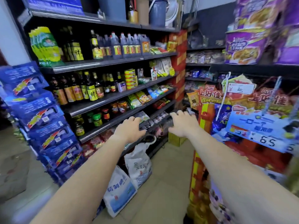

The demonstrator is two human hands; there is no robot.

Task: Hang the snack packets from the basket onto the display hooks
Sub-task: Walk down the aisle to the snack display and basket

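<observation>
Down the shop aisle, we hold both bare arms stretched forward, palms down. Our left hand hovers in front of the lower shelves, its fingers loosely bent and a little spread, with nothing in them. Our right hand is level with it and further right, fingers together and curled at the tips. A dark shape shows at its fingertips, but we cannot tell whether the hand grips it or it lies behind.

Snack packets hang on the red and yellow display stand at the right, just beyond our right hand, under a card marked 5. Sauce bottles fill the shelves on the left. Blue cartons are stacked at the near left. Two white sacks lean on the floor below our left forearm. Purple tubs sit high on the right, blurred.
</observation>
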